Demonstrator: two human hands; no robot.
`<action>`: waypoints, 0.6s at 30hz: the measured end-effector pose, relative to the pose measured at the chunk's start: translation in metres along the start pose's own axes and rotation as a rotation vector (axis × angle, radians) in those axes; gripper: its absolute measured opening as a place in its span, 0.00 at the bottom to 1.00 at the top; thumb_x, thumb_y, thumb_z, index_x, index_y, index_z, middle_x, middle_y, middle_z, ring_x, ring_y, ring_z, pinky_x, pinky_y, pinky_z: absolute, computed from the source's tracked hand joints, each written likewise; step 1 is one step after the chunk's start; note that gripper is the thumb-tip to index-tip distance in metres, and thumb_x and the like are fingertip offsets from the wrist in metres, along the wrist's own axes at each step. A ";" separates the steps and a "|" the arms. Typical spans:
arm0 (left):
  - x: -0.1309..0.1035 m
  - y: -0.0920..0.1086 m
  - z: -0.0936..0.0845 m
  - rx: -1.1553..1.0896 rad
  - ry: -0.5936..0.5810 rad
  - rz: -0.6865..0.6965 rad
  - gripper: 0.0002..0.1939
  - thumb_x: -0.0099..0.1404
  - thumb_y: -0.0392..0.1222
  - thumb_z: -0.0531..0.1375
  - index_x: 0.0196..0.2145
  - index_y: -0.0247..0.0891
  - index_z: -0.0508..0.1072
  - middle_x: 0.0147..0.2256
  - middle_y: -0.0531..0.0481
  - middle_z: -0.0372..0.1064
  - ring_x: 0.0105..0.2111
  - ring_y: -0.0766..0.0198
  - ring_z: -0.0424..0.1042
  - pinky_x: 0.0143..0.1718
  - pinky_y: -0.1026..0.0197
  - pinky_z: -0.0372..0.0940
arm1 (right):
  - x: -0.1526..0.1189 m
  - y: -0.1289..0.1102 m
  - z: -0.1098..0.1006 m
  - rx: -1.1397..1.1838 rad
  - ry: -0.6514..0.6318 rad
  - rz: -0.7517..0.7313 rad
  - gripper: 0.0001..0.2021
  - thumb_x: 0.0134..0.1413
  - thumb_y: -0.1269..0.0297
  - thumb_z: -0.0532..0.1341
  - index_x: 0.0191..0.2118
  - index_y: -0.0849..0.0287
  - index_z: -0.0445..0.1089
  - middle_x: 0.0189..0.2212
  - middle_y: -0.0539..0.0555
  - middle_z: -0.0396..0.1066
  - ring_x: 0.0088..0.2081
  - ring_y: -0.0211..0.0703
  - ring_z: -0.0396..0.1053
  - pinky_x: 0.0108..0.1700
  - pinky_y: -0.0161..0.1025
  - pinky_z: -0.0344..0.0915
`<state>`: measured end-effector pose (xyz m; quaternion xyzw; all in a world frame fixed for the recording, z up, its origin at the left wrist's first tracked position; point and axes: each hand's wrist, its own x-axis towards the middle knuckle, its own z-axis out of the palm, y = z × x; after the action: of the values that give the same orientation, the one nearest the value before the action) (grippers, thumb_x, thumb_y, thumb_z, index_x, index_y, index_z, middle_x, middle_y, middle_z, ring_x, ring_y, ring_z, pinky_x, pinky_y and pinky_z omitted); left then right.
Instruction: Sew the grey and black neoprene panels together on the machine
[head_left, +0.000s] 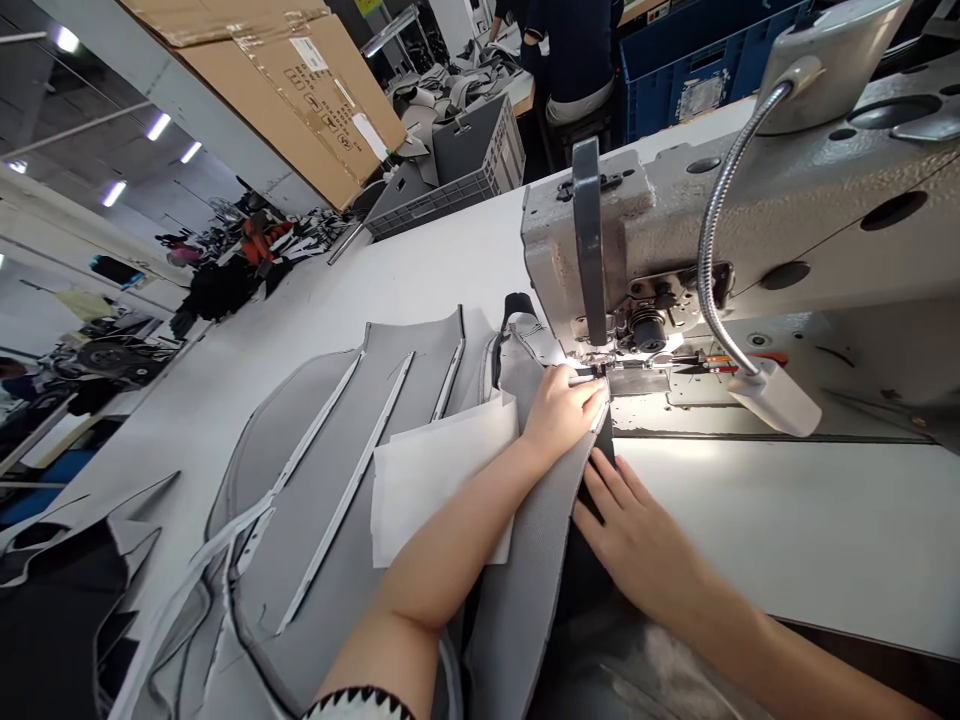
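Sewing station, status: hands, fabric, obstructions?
Left hand curled on grey fabric, close to sewing machine. Right hand at fabric edge, over black material. White sheet partly behind left arm, seems out of the way.

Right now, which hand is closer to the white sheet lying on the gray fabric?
Left. The left hand is on the gray fabric, just past the upper right corner of the white sheet. The right hand is farther right, by the fabric's edge.
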<state>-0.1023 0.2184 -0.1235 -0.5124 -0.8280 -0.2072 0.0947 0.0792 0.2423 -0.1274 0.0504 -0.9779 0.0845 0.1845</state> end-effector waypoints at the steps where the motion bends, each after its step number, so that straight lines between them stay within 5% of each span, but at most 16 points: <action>1: 0.000 0.000 0.001 0.000 0.006 0.007 0.12 0.69 0.43 0.57 0.43 0.42 0.80 0.37 0.45 0.63 0.43 0.58 0.65 0.49 0.58 0.65 | -0.003 -0.004 -0.002 0.027 -0.033 -0.032 0.17 0.55 0.62 0.61 0.50 0.62 0.71 0.56 0.68 0.65 0.61 0.66 0.56 0.60 0.63 0.53; 5: -0.001 -0.002 0.001 0.026 0.041 0.045 0.11 0.69 0.43 0.58 0.43 0.42 0.79 0.36 0.45 0.64 0.42 0.58 0.65 0.48 0.57 0.66 | -0.018 -0.024 -0.008 0.119 -0.140 -0.151 0.19 0.58 0.54 0.58 0.52 0.56 0.70 0.57 0.65 0.64 0.62 0.70 0.53 0.58 0.76 0.45; 9: -0.003 -0.001 -0.001 0.069 0.064 0.086 0.11 0.69 0.42 0.57 0.42 0.41 0.79 0.37 0.44 0.66 0.42 0.57 0.66 0.48 0.56 0.66 | -0.029 -0.040 -0.007 0.065 -0.093 -0.170 0.19 0.65 0.56 0.51 0.56 0.55 0.66 0.59 0.64 0.62 0.63 0.68 0.51 0.59 0.76 0.39; 18: -0.013 0.007 -0.008 0.108 0.031 0.088 0.13 0.69 0.39 0.55 0.46 0.38 0.77 0.40 0.43 0.67 0.43 0.56 0.65 0.49 0.56 0.66 | -0.032 -0.048 -0.006 0.060 -0.050 -0.206 0.20 0.64 0.56 0.52 0.57 0.57 0.65 0.57 0.64 0.64 0.62 0.67 0.52 0.59 0.77 0.34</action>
<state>-0.0906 0.2071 -0.1190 -0.5391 -0.8132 -0.1656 0.1439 0.1176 0.1987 -0.1265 0.1584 -0.9689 0.0928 0.1660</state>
